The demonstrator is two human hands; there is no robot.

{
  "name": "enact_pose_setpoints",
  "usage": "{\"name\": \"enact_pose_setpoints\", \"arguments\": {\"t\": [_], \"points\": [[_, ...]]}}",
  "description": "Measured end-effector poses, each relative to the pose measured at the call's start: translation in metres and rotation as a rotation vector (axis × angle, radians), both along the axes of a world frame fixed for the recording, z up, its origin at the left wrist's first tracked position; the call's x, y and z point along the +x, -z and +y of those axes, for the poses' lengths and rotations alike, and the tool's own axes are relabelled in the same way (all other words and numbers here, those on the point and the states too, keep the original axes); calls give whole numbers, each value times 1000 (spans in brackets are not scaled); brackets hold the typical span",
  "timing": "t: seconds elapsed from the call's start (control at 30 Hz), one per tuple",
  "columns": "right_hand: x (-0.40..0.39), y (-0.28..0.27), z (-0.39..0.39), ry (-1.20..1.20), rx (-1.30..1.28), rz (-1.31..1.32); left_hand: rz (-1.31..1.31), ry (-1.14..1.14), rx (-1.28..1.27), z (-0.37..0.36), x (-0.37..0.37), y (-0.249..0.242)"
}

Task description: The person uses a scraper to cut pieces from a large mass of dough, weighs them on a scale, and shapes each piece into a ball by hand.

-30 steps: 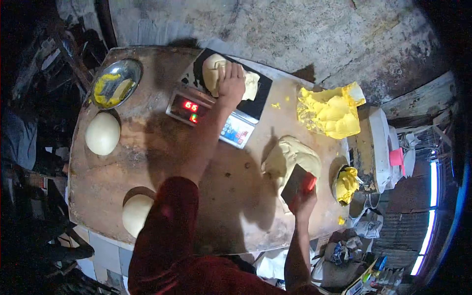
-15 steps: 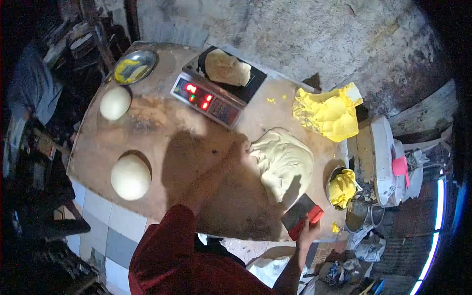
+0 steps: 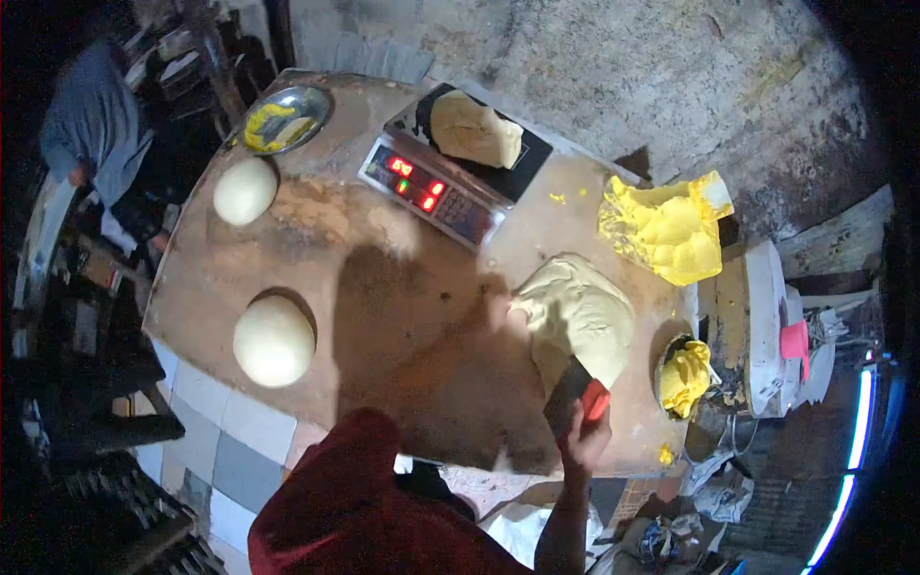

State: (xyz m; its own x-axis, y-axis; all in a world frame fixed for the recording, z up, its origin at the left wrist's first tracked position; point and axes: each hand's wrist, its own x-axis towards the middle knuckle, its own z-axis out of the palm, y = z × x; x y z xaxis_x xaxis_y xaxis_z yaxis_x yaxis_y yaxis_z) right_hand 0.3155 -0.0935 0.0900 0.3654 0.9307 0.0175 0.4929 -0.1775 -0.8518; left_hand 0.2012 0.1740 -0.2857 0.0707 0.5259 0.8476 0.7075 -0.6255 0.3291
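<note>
Toward the right edge of the table point(image 3: 216, 268), a soft dough slab point(image 3: 585, 311) lies flattened on the wood. Between it and the near edge, the right hand point(image 3: 586, 436) curls its fingers around the grip of a red-handled dough scraper point(image 3: 567, 391), whose dark blade overlaps the slab's near end; whether it cuts in cannot be told. At the slab's left side the left hand point(image 3: 500, 309) is blurred into the table's colour, so finger spread and firm contact are unclear, and shadow and the maroon sleeve point(image 3: 359, 450) obscure the forearm.

By the far edge, a digital scale point(image 3: 448, 203) carries a piece of dough point(image 3: 474, 129). Its red digits glow too hazily to read surely, and its keypad markings are too small. Yellow fat point(image 3: 671, 230) sits at the far right corner. Beyond the left edge, another person point(image 3: 96, 134) is dim and partly hidden.
</note>
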Motion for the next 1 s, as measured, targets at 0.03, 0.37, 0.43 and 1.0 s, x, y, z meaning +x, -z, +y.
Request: {"name": "enact_pose_setpoints", "arguments": {"t": [0.03,0.37,0.43,1.0], "points": [[-18,-3,23,25,5,-8,-33,76,-242,-18,-10,-34],[-113,74,201,-269,-147,-728,-548,451,-989,-75,-110,-216],[-124,61,227,-295,-180,-703,-701,513,-1270,-68,-115,-203],[-52,-38,119,243,166,-41,116,54,-532,187,-202,-345]]}}
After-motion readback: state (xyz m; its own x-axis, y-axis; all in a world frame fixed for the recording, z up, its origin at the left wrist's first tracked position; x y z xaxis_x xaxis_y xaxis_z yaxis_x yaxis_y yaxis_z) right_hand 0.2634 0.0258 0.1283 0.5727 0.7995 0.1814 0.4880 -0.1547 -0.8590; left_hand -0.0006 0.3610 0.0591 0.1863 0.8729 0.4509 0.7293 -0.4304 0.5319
